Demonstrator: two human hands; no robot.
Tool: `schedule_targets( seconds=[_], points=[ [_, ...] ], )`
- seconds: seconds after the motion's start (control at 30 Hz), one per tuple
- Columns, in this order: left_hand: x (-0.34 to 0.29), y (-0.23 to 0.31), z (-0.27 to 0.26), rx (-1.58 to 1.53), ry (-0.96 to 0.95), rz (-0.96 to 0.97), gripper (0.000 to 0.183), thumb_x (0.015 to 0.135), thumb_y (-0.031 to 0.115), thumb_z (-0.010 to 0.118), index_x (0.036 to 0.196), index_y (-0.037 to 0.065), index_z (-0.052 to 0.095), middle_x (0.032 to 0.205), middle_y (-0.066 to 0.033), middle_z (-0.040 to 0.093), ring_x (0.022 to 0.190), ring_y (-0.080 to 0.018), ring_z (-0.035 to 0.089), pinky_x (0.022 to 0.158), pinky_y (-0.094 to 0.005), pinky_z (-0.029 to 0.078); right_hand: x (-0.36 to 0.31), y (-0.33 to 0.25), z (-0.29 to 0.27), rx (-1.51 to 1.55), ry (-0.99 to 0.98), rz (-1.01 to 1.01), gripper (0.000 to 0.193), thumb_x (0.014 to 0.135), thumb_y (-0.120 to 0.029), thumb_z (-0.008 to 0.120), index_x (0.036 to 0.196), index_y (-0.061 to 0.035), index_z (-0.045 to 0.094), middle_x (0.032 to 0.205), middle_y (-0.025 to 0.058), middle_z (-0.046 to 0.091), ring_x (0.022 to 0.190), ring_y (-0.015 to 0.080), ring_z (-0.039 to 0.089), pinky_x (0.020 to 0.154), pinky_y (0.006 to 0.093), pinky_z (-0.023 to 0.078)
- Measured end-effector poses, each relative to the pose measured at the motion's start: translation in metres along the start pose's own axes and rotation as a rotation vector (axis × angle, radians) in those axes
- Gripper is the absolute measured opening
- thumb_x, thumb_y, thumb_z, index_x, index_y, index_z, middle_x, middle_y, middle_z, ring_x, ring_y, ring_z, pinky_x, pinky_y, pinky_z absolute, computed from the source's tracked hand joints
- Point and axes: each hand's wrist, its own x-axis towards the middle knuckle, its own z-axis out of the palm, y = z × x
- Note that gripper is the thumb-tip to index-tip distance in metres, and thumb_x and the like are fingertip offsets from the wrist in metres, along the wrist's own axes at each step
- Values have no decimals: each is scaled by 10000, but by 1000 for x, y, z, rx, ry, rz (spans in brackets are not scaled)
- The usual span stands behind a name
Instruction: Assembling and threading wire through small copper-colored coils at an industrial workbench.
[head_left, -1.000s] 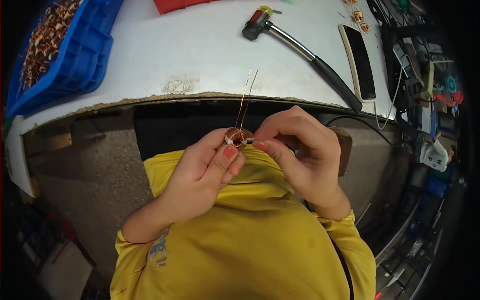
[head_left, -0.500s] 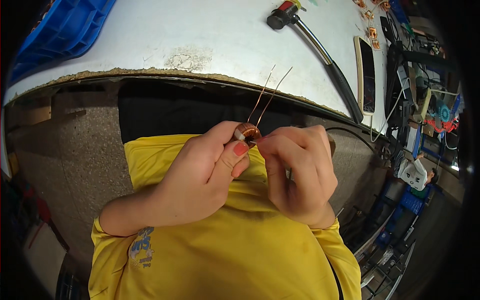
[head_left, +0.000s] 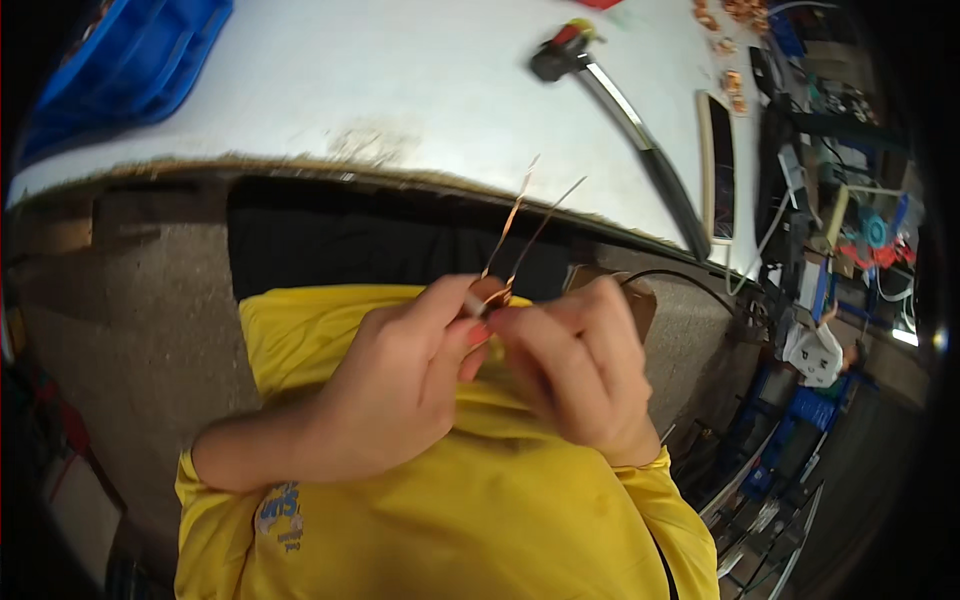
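My left hand (head_left: 385, 375) is closed around a small copper-wound toroidal coil (head_left: 490, 297), pinching it between thumb and fingers in front of my yellow shirt. Two long wire leads (head_left: 517, 207) stick up from the coil toward the table edge. A pale band shows on the coil's left side. My right hand (head_left: 590, 375) is closed, its fingertips pressed together against the coil's right side. Whatever those fingertips pinch is hidden by the fingers and blurred. Much of the coil is covered by both hands.
A white table (head_left: 300, 90) with a chipped front edge lies beyond my hands. On it are a hammer (head_left: 640, 135), a phone (head_left: 718, 170), several copper coils (head_left: 733, 82) and a blue bin (head_left: 150, 75). Another person (head_left: 815, 352) is far right.
Both hands and the coil have dropped slightly lower in view. My right fingertips have come in closer over the coil, covering more of it. The view has shifted slightly and blurred.
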Motion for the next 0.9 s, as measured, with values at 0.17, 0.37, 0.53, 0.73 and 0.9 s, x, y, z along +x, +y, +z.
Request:
schedule_targets(
  seconds=[0.17,0.37,0.53,0.73,0.9],
  points=[
    [-7,-2,8,50,60,70,243,911,31,400,1116,-10,524,726,-22,530,555,-73,411,492,-176,343,-11,4,0,56,78,4,239,749,-24,627,983,21,649,751,37,537,607,160,442,550,237,414],
    [12,-17,12,-92,44,159,249,985,227,420,1078,24,530,586,28,416,510,-38,339,460,-158,238,-8,5,1,133,217,181,363,817,-18,611,1173,18,550,863,65,590,662,183,507,551,227,431],
    [6,-12,-2,-88,40,29,236,983,223,425,1048,27,540,585,38,403,503,-31,322,458,-160,228,-15,30,-34,185,268,399,370,821,-64,638,1171,-3,532,937,73,615,763,193,539,677,266,460],
    [4,-3,-6,-39,42,27,233,982,223,425,1010,28,550,583,46,390,491,-28,300,444,-166,213,-15,96,-40,-483,330,360,326,859,-138,603,1147,-6,528,1079,120,540,867,231,512,765,306,441],
    [6,-7,-13,-43,11,8,228,977,219,434,974,25,553,580,44,385,487,-29,294,438,-169,209,-19,117,-51,-618,130,387,308,880,-187,575,1116,2,518,1046,134,510,880,239,504,772,321,440]
  ],
)
